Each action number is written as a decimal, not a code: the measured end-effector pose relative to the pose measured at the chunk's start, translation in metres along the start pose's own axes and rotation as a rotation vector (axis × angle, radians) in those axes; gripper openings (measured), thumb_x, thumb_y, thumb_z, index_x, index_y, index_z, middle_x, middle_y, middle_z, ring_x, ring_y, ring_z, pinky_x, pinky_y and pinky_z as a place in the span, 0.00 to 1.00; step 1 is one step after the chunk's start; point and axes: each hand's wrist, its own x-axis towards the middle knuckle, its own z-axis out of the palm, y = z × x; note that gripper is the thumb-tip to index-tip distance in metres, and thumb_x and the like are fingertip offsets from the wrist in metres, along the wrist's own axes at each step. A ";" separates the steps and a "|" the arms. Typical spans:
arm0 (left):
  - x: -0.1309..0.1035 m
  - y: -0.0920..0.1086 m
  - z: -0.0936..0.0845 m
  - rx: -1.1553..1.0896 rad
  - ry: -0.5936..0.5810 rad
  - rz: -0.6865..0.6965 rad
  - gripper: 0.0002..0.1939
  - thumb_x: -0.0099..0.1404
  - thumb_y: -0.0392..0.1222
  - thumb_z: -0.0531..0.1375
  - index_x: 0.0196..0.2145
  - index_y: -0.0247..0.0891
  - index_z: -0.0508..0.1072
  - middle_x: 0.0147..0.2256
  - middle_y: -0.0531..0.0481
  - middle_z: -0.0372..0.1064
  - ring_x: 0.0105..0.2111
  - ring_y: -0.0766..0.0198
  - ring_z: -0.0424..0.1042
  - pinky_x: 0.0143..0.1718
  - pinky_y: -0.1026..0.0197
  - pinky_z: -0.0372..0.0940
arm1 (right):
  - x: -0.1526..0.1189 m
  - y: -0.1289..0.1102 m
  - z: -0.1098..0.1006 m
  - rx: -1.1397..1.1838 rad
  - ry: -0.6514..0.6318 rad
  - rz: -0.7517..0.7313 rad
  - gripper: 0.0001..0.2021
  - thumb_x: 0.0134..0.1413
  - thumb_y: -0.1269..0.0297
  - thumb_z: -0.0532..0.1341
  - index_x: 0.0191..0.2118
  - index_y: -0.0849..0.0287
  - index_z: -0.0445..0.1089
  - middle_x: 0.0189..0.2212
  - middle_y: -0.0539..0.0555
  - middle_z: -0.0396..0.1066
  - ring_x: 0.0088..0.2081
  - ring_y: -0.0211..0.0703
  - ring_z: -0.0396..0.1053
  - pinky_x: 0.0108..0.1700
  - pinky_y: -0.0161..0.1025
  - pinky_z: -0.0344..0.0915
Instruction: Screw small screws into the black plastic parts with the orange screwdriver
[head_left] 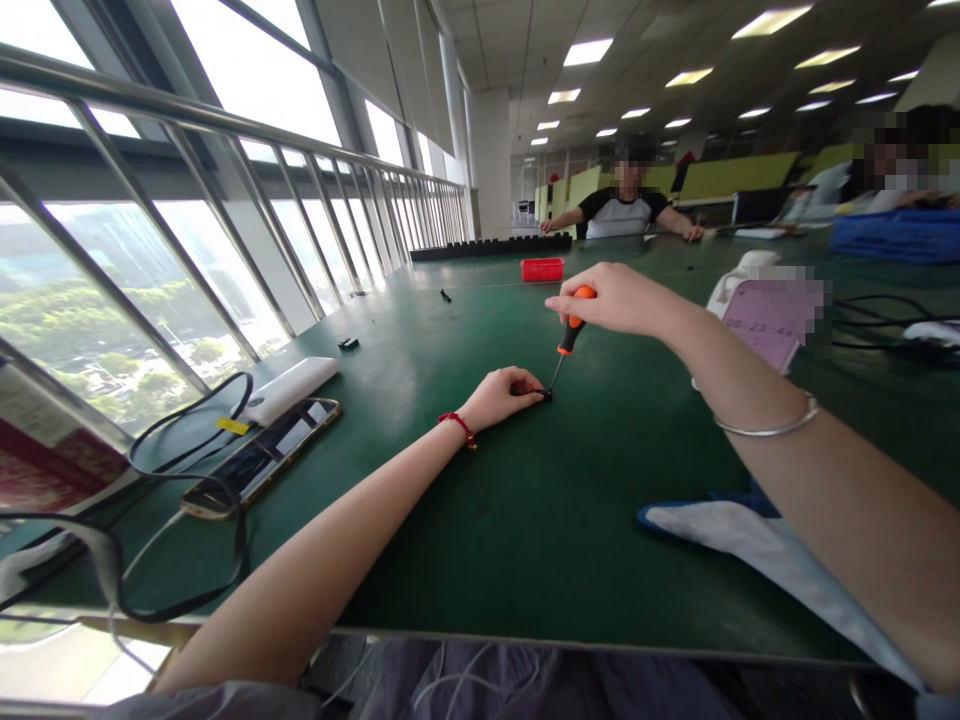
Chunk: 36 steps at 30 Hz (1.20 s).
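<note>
My right hand (616, 298) is closed round the orange and black handle of a screwdriver (570, 334). Its metal shaft slants down to a small black part (546, 395) at the table surface. The thumb and fingers of my left hand (507, 396) pinch that black part, steadying it against the green table (465, 540). The part is too small and too covered by fingers to tell its kind. The screwdriver's tip meets it just beyond my left fingertips.
A phone (262, 458), a white power bank (292, 390) and cables lie at left. Small black pieces (349, 344) and a red box (542, 269) are farther back. At right stand a propped pink phone (772, 320) and a blue basket (896, 236). A person (626, 212) sits opposite.
</note>
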 end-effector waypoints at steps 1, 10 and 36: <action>0.000 0.000 0.000 0.001 -0.001 -0.003 0.11 0.58 0.44 0.60 0.34 0.33 0.76 0.30 0.49 0.72 0.29 0.66 0.68 0.32 0.65 0.63 | 0.000 0.000 0.000 0.001 0.006 -0.009 0.10 0.50 0.56 0.57 0.31 0.57 0.70 0.25 0.51 0.67 0.25 0.38 0.60 0.28 0.36 0.51; -0.001 0.003 -0.001 -0.001 0.006 -0.008 0.11 0.58 0.44 0.61 0.34 0.34 0.76 0.30 0.50 0.71 0.29 0.67 0.67 0.32 0.65 0.62 | 0.000 0.000 -0.002 -0.045 0.012 0.003 0.14 0.50 0.51 0.56 0.30 0.56 0.72 0.26 0.52 0.69 0.27 0.40 0.62 0.28 0.37 0.51; 0.000 0.003 0.000 -0.031 0.000 -0.008 0.10 0.58 0.43 0.61 0.34 0.33 0.75 0.29 0.50 0.71 0.28 0.67 0.66 0.32 0.65 0.62 | -0.001 -0.003 0.000 -0.035 0.002 0.013 0.13 0.52 0.53 0.55 0.34 0.56 0.69 0.26 0.51 0.68 0.26 0.38 0.60 0.29 0.36 0.51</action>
